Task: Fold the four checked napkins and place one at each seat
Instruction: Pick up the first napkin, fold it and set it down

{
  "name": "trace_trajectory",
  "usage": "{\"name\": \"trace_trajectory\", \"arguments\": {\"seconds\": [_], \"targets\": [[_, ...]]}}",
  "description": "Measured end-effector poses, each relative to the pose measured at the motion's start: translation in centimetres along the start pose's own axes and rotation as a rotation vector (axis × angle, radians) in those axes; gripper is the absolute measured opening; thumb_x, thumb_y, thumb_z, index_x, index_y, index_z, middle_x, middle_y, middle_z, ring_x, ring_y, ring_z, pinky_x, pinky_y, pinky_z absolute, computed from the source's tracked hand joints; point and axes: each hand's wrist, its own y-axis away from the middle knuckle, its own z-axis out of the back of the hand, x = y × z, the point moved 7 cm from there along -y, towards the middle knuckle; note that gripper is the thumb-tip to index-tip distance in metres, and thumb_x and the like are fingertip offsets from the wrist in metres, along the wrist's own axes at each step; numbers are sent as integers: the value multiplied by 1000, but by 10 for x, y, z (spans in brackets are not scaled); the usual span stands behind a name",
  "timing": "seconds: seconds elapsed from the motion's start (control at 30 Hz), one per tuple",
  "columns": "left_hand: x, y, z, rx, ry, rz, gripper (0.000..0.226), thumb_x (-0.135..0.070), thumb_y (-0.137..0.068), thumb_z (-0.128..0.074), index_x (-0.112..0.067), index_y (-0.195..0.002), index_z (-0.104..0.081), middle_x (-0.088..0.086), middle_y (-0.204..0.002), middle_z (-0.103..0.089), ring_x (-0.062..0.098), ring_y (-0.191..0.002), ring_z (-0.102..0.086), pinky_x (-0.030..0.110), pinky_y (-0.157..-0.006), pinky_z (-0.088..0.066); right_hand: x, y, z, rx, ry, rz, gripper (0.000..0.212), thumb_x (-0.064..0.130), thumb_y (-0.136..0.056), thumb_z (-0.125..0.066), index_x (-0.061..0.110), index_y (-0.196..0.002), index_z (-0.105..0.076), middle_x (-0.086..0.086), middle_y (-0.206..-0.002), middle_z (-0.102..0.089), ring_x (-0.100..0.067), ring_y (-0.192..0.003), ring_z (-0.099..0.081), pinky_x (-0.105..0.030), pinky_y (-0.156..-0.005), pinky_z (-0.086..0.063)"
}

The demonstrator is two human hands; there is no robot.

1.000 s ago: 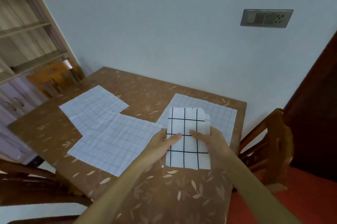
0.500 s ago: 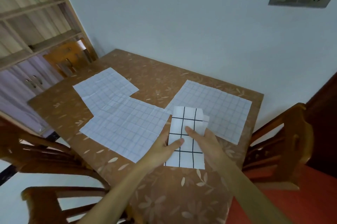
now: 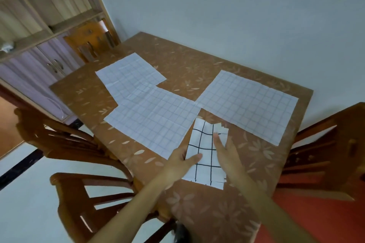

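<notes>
A folded napkin (image 3: pixel 205 147) with bold black checks lies as a narrow strip near the front of the table. My left hand (image 3: pixel 181 160) rests on its left edge, thumb laid across the cloth. My right hand (image 3: pixel 227 151) lies flat on its right side, fingers stretched toward the far end. Three unfolded napkins with faint checks are spread flat: one at the far left (image 3: pixel 130 73), one in the middle (image 3: pixel 156 118) overlapping it, and one at the right (image 3: pixel 248 102).
The table (image 3: pixel 197 58) wears a brown leaf-patterned cover and stands against a pale wall. Wooden chairs stand at the left (image 3: pixel 65 144), near left (image 3: pixel 94 193), far left (image 3: pixel 88 39) and right (image 3: pixel 325 155). Shelves and a cabinet (image 3: pixel 39 25) fill the back left.
The folded napkin has come nearer the front edge, off the right napkin. My view has swung left and down. Both hands stay on it, the right one now flatter.
</notes>
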Motion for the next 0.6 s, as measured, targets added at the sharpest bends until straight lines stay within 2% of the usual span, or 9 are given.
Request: {"name": "trace_trajectory", "arguments": {"seconds": [0.07,0.1,0.2,0.3,0.37,0.43,0.5,0.53,0.6], "targets": [[8,2,4,-10,-32,-14,48,-40,-94,-68,-30,-139,-56,-14,-126,-70,9,-115,-67,39,-101,-55,-14,-4,-17,21,18,-7,67,77,-86,-43,41,-143,-42,9,-140,-57,-17,-127,-56,-49,-109,-44],[12,2,7,-24,-40,-27,49,-39,-94,-68,-30,-140,-55,-16,-124,-71,4,-113,-67,32,-98,-56,-18,-6,-26,44,35,-14,61,76,-88,-43,44,-139,-44,13,-136,-58,-13,-124,-58,-46,-109,-43],[26,1,27,-90,-49,-30,35,-24,-97,-66,-23,-131,-61,-15,-111,-73,-9,-98,-68,11,-76,-54,-20,-4,-46,41,46,-32,10,47,-102,-44,47,-112,-43,24,-112,-58,-1,-104,-57,-32,-105,-41],[43,-2,50,-125,-2,9,28,-26,-96,-68,-16,-122,-66,-4,-109,-76,-3,-91,-71,12,-70,-54,-32,-10,-64,24,111,-65,34,47,-101,-47,34,-132,-49,10,-126,-63,-18,-119,-60,-42,-107,-45],[58,-6,68,-158,60,67,17,-31,-96,-66,-16,-102,-71,-5,-91,-77,-1,-77,-72,12,-63,-52,-45,-19,-78,46,222,-60,53,50,-99,-46,28,-147,-40,6,-138,-58,-20,-128,-55,-45,-110,-43],[78,-12,89,-203,97,124,21,-29,-96,-66,-17,-79,-66,-8,-72,-72,-3,-66,-70,10,-60,-50,-51,-24,-101,108,341,-33,56,49,-100,-46,28,-150,-33,8,-143,-52,-16,-131,-50,-43,-112,-40],[99,-14,110,-257,156,186,16,-30,-94,-69,-15,-87,-71,-3,-85,-77,6,-82,-74,20,-73,-58,-53,-28,-122,155,390,-16,40,45,-100,-50,29,-137,-45,15,-127,-58,-2,-116,-55,-28,-103,-42],[111,-15,122,-297,199,209,16,-30,-93,-71,-15,-97,-74,0,-94,-79,14,-92,-75,29,-83,-61,-57,-32,-133,181,396,-37,26,43,-99,-53,29,-121,-51,20,-106,-60,7,-96,-56,-18,-89,-43],[133,-15,143,-388,332,241,21,-28,-93,-71,-15,-110,-73,1,-105,-78,21,-102,-74,41,-93,-59,-67,-42,-153,219,438,-76,25,46,-95,-59,21,-96,-56,16,-72,-51,3,-63,-50,-15,-65,-39]]}}
